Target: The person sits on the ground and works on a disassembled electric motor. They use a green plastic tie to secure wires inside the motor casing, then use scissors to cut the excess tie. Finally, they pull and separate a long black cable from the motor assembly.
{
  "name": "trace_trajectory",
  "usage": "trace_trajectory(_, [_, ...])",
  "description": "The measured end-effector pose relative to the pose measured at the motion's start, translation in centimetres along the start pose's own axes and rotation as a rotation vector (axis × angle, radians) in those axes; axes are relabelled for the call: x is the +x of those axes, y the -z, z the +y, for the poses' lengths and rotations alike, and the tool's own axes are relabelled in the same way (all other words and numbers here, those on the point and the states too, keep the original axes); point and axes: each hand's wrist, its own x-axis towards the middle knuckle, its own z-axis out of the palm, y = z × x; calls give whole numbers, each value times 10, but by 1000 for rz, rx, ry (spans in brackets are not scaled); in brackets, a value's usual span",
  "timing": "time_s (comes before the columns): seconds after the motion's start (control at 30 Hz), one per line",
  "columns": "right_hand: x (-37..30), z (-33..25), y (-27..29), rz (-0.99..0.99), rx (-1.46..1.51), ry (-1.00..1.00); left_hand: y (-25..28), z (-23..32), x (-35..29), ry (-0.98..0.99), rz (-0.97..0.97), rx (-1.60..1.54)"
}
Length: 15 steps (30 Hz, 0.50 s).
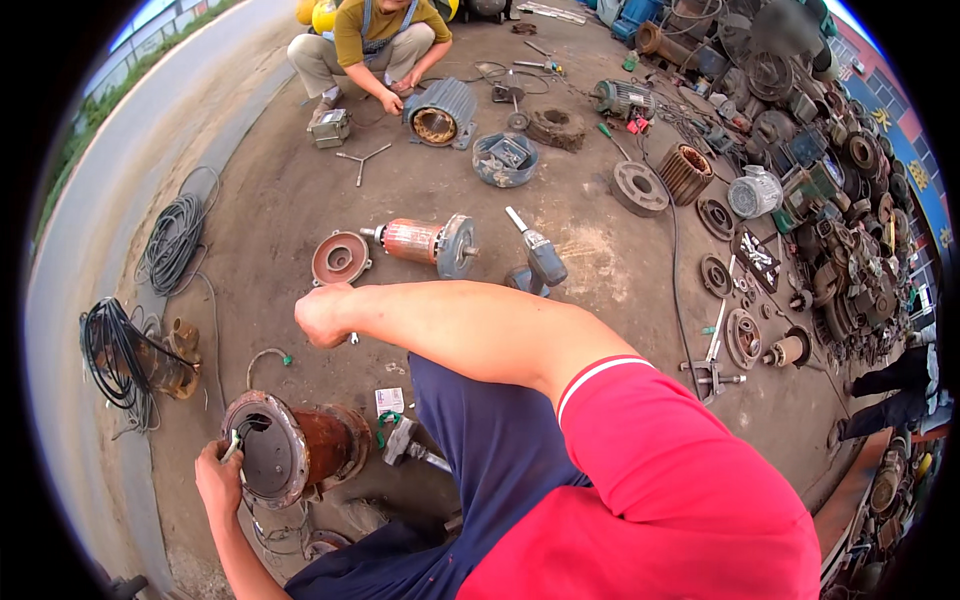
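Observation:
My left hand (218, 482) is closed at the rim of a rusty motor housing (325, 447), which lies on its side with its round end facing me. Between its fingers is a short pale piece (233, 446), too small to name; dark wires (256, 424) come out of the housing beside it. My right hand (325, 315) is a fist above the ground, just below a reddish round end cover (341, 258). A small shiny metal tip (354, 339) shows under that wrist; whether the fist holds it is unclear. Beyond lies a red rotor (412, 240).
A cordless impact wrench (542, 258) stands beyond my right forearm. By my knee lie a hammer (402, 440) and a small white box (389, 401). Coiled cable (172, 245) is at left. Another person (385, 45) squats by a blue motor housing (445, 106). Scrap parts (840, 190) pile up at right.

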Motion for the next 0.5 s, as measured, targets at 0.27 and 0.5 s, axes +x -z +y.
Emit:
trace_trajectory(0.27, [-1, -1, -1, 4, -33, 37, 9, 14, -5, -57, 113, -43])
trace_trajectory(0.5, [-6, 4, 3, -52, -94, 35, 8, 24, -7, -124, 180, 17])
